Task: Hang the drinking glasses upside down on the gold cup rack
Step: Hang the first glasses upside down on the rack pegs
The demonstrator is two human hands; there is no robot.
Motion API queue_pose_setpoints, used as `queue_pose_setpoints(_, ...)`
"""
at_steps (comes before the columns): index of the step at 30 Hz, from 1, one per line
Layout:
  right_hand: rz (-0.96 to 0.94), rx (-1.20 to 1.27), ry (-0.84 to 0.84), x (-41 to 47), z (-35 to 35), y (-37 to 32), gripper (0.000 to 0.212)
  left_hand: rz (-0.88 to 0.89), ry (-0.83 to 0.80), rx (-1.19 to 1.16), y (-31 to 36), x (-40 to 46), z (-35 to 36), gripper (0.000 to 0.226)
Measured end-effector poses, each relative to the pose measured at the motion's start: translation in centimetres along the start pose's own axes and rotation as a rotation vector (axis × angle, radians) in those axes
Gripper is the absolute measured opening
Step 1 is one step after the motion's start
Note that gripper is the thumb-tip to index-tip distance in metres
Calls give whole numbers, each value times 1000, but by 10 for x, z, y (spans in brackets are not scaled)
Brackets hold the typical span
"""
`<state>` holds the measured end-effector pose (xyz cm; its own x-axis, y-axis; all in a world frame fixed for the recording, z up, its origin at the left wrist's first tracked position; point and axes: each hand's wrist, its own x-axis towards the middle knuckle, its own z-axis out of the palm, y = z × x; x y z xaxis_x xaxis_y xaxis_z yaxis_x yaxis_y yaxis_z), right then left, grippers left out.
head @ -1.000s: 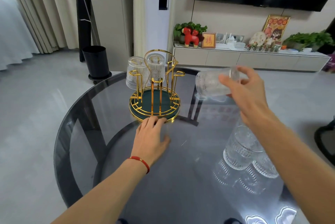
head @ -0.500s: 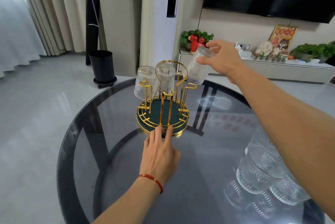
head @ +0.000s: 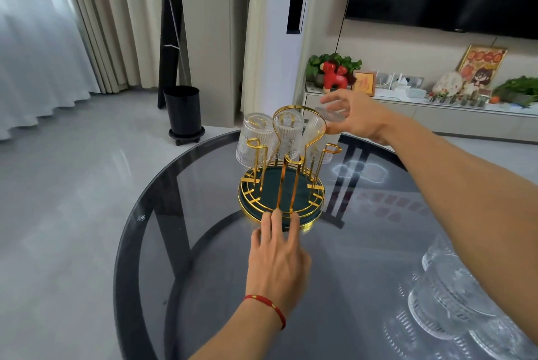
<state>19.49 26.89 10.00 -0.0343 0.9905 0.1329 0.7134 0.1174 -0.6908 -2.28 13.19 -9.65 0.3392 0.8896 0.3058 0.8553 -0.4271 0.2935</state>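
Note:
The gold cup rack with a dark green base stands on the round smoked-glass table. Two ribbed clear glasses hang upside down on it, one at the left and one at the middle. My right hand grips the base of a third glass, which is upside down over a back-right peg. My left hand lies flat on the table, fingertips touching the rack's front rim. Several more glasses stand at the table's near right, partly hidden by my right forearm.
A black bin stands on the floor beyond the table's far left. A low TV cabinet with plants and ornaments runs along the wall behind. Curtains hang at the left.
My right hand carried the glass from beside the rack, turned it upside down and lowered it onto the back-right peg. My left hand's fingertips stayed at the rack's base.

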Motion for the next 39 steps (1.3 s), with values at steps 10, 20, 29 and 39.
queue_pose_setpoints(10,-10,5,-145,1,15,9,91,1,-3,28,-1,1,4,60)
queue_pose_setpoints(20,-11,-87,176,-70,10,12,51,-11,-7,38,-1,1,3,67)
queue_pose_setpoints(29,-171,-458,249,-227,35,26,38,100,142,-307,36,1,-33,52)
queue_pose_setpoints(39,231,-826,173,-321,25,61,89,135,64,-555,73,-31,-43,40)
